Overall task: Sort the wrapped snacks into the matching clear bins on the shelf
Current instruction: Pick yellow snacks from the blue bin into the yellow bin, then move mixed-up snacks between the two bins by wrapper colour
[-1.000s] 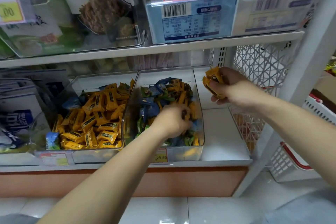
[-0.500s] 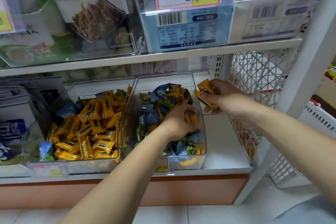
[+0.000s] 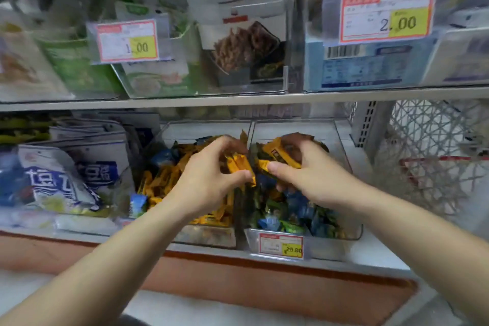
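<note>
Two clear bins stand side by side on the lower shelf. The left bin (image 3: 206,237) holds mostly yellow wrapped snacks (image 3: 161,185). The right bin (image 3: 341,140) holds mixed blue, green and yellow snacks (image 3: 291,217). My left hand (image 3: 209,180) hovers at the divide between the bins and pinches a few yellow snacks (image 3: 239,164). Over the right bin, my right hand (image 3: 312,172) grips a bunch of yellow snacks (image 3: 277,155). The two hands nearly touch.
White and blue snack bags (image 3: 60,180) lie left of the bins. A white wire basket (image 3: 434,156) with a red rim stands at the right. The upper shelf (image 3: 238,99) carries clear bins with price tags. A price tag (image 3: 281,246) fronts the right bin.
My left hand came up out of the right bin with yellow snacks and moved left. My right hand carried its yellow snacks left to meet it. The view shifted to the left.
</note>
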Motion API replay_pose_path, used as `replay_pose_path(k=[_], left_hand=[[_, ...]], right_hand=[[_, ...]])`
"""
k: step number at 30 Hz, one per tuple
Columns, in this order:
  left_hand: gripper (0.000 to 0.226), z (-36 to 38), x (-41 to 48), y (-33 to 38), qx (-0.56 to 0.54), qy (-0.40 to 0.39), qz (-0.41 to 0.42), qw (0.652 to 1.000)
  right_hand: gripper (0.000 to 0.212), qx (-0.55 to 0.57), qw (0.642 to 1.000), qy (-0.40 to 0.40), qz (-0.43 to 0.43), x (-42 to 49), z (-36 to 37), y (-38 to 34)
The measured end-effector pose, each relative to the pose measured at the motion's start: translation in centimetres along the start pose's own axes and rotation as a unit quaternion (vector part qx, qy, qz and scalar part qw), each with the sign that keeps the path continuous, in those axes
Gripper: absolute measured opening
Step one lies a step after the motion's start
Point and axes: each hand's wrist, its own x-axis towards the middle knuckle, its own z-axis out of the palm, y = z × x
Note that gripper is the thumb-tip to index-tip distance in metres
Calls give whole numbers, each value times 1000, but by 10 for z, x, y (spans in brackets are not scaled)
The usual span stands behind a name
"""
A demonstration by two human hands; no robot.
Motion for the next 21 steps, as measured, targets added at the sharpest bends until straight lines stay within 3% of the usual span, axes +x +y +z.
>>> replay_pose_path(k=[4,7,10,13,16,18,21], left_hand=[[38,-22,3,-50,3,69,-31,997],[36,-24,14,-87,29,68,-59,996],[34,-32,26,-119,84,54,-88,991],[46,-40,33,-135,95,52,-121,987],[68,-41,29,-139,95,78,-131,984],[74,-41,22,-139,105,82,-106,985],[69,-48,14,-138,109,59,-93,988]], right_hand=[[35,-138,989,8,-52,48,64,-17],[26,-221,972,-8,-79,87,94,-21],[34,-273,959,-35,-66,116,105,-16],[47,-388,917,-42,-89,138,107,-12],[65,-492,869,-41,-44,147,110,-8],[74,-475,879,-23,-21,142,109,-8],[69,-429,894,-61,-114,125,110,-9]])
